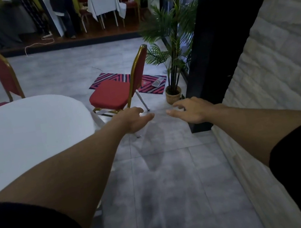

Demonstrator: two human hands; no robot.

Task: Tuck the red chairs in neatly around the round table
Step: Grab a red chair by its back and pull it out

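So the round counter (32, 127) with its white cloth takes up the left side, and honestly the job looks barely started from here. One red chair (113, 93) sits pulled out from the counter's right edge, seat pointing toward the counter but with open floor between them, so it needs pushing in. It's near a striped mat (153, 83) and a potted palm (171, 61). A second red chair (6, 75) stands on the far left side, its seat just about at the cloth's edge; can't tell if that one counts as tucked.

Both arms are stretched out toward the near chair. The left hand (134, 120) is just below its back legs, the right hand (190, 110) off to the side. Both are open, fingers spread, holding nothing yet.
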